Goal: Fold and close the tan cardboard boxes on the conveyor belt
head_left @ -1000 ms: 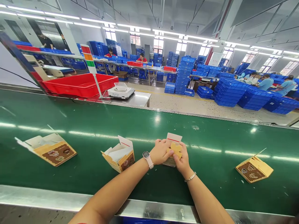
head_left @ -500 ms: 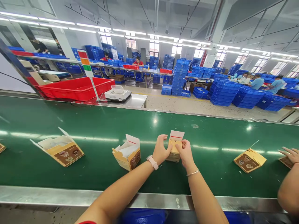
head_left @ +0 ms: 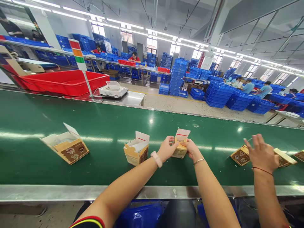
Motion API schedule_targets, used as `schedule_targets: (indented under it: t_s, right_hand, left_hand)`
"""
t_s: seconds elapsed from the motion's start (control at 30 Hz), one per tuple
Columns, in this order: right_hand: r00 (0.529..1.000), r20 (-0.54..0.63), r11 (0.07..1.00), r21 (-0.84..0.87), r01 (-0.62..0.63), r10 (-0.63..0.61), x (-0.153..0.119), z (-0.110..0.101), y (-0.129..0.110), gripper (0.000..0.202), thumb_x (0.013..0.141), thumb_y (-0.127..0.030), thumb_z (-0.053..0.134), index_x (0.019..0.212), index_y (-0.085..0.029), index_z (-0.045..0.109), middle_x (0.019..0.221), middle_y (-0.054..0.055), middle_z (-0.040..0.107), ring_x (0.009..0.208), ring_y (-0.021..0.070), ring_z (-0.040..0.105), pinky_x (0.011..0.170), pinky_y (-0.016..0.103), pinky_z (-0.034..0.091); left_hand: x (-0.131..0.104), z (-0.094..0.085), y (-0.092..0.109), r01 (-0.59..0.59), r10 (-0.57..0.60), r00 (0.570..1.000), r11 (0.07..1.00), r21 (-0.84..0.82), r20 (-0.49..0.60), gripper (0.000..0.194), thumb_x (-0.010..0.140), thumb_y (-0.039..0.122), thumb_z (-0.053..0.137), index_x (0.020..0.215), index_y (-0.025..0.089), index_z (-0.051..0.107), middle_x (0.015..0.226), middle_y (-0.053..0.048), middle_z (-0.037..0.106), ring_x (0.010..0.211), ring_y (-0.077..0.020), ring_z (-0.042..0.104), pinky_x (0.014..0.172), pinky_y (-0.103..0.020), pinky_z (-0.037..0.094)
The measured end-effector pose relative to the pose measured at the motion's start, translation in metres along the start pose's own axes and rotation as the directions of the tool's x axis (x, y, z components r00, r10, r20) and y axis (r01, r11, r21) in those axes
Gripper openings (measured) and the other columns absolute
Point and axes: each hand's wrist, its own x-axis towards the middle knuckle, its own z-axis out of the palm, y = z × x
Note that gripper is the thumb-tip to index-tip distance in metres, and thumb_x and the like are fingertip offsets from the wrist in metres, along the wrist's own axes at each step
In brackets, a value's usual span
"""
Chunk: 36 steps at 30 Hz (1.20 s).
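A small tan carton [head_left: 180,152] stands on the green belt [head_left: 104,171] with its white, red-striped flap raised at the back. My left hand [head_left: 167,148] is at its left side, fingers curled against the upper edge. On the right, my right hand [head_left: 192,148] grips the carton's upper right edge, its thumb over the top. Left of my hands stands an open carton [head_left: 136,155] with white material inside. Farther left, another open brown carton [head_left: 74,151] lies tilted with its flaps spread.
At the right, another person's hand [head_left: 263,155] is over the belt by a brown carton [head_left: 241,155] and a further carton [head_left: 283,158]. Beyond the belt are a red tray [head_left: 64,83], a white scale [head_left: 113,90] and stacked blue crates [head_left: 179,76].
The view has shifted, and the cartons lie differently in it. The other person's hand has come farther in from the right, raised over the belt. Both my hands remain at the small carton.
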Motion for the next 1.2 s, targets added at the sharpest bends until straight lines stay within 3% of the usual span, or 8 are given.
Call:
schedule_targets:
  t_s: [0.07, 0.13, 0.23, 0.33, 0.43, 0.57, 0.87, 1.2]
  right_hand:
    - [0.932, -0.196, 0.952, -0.09, 0.292, -0.304, -0.009, -0.03, -0.013, 0.027, 0.083, -0.041, 0.065, 0.103, -0.026, 0.054, 0.122, 0.011, 0.053, 0.107, 0.0306, 0.056, 0.087, 0.05, 0.049]
    - [0.733, -0.175, 0.741, -0.322, 0.589, -0.658, -0.02, -0.018, 0.004, 0.032, 0.085, -0.038, 0.059, 0.113, -0.026, 0.049, 0.128, 0.016, 0.046, 0.116, 0.0334, 0.051, 0.093, 0.055, 0.044]
    - [0.685, -0.031, 0.657, -0.317, 0.684, -0.728, -0.042, 0.06, 0.061, 0.031, 0.084, -0.035, 0.059, 0.113, -0.025, 0.05, 0.118, 0.013, 0.051, 0.113, 0.0305, 0.053, 0.096, 0.052, 0.046]
    - [0.551, 0.275, 0.498, -0.244, 0.833, -0.788, -0.063, 0.14, 0.11, 0.031, 0.091, -0.028, 0.05, 0.122, -0.024, 0.048, 0.117, 0.012, 0.056, 0.111, 0.0269, 0.055, 0.095, 0.048, 0.049]
    - [0.413, 0.523, 0.387, -0.164, 0.907, -0.745, -0.065, 0.175, 0.131, 0.052, 0.092, -0.031, 0.049, 0.141, -0.02, 0.036, 0.134, 0.014, 0.049, 0.128, 0.03, 0.044, 0.102, 0.049, 0.045]
    - [0.442, 0.577, 0.374, -0.241, 0.895, -0.687, -0.046, 0.178, 0.136, 0.046, 0.09, -0.034, 0.052, 0.134, -0.021, 0.048, 0.132, 0.011, 0.054, 0.132, 0.0327, 0.037, 0.106, 0.054, 0.036]
    - [0.719, 0.601, 0.609, -0.437, 0.662, -0.349, -0.034, 0.165, 0.106, 0.019, 0.083, -0.045, 0.063, 0.093, -0.03, 0.07, 0.106, 0.004, 0.068, 0.116, 0.0368, 0.045, 0.102, 0.075, 0.008]
    - [0.976, 0.168, 0.984, -0.084, 0.157, -0.141, -0.017, 0.162, 0.124, 0.037, 0.068, -0.055, 0.065, 0.068, -0.023, 0.046, 0.087, 0.005, 0.057, 0.089, 0.0231, 0.056, 0.074, 0.032, 0.051]
  left_hand:
    - [-0.034, -0.026, -0.007, -0.318, 0.316, 0.947, 0.947, 0.042, 0.057, 0.015, 0.078, 0.016, 0.063, 0.093, 0.017, 0.06, 0.095, -0.007, 0.066, 0.085, -0.0173, 0.063, 0.073, -0.027, 0.05]
    - [-0.064, -0.061, -0.018, -0.752, 0.755, 0.656, 0.651, 0.103, 0.022, 0.009, 0.084, 0.02, 0.056, 0.092, 0.02, 0.061, 0.084, -0.005, 0.065, 0.076, -0.0162, 0.062, 0.067, -0.028, 0.05]
    - [-0.08, -0.115, -0.037, -0.872, 0.917, 0.275, 0.364, 0.328, -0.287, 0.019, 0.083, 0.02, 0.06, 0.102, 0.023, 0.059, 0.09, -0.003, 0.063, 0.084, -0.0176, 0.06, 0.074, -0.031, 0.051]
    - [-0.061, -0.156, -0.05, -0.659, 0.811, 0.465, 0.585, 0.473, -0.355, 0.03, 0.088, 0.029, 0.056, 0.117, 0.022, 0.057, 0.111, -0.009, 0.062, 0.101, -0.0217, 0.06, 0.075, -0.033, 0.051]
    - [-0.03, -0.173, -0.06, -0.573, 0.669, 0.744, 0.648, 0.502, -0.013, 0.04, 0.093, 0.043, 0.045, 0.125, 0.022, 0.057, 0.126, -0.013, 0.061, 0.118, -0.0275, 0.055, 0.091, -0.042, 0.05]
    - [-0.009, -0.162, -0.065, -0.657, 0.563, 0.749, 0.558, 0.507, 0.35, 0.044, 0.093, 0.047, 0.041, 0.128, 0.026, 0.058, 0.137, -0.009, 0.056, 0.136, -0.0311, 0.038, 0.109, -0.054, 0.033]
    - [0.005, -0.111, -0.024, -0.563, 0.412, 0.826, 0.556, 0.611, 0.385, 0.032, 0.084, 0.032, 0.054, 0.111, 0.032, 0.069, 0.123, -0.006, 0.066, 0.124, -0.0324, 0.048, 0.101, -0.05, 0.03]
    - [0.011, -0.073, -0.031, -0.454, 0.412, 0.891, 0.82, 0.348, 0.192, 0.03, 0.081, 0.034, 0.056, 0.106, 0.022, 0.067, 0.107, -0.01, 0.069, 0.097, -0.026, 0.063, 0.09, -0.039, 0.044]
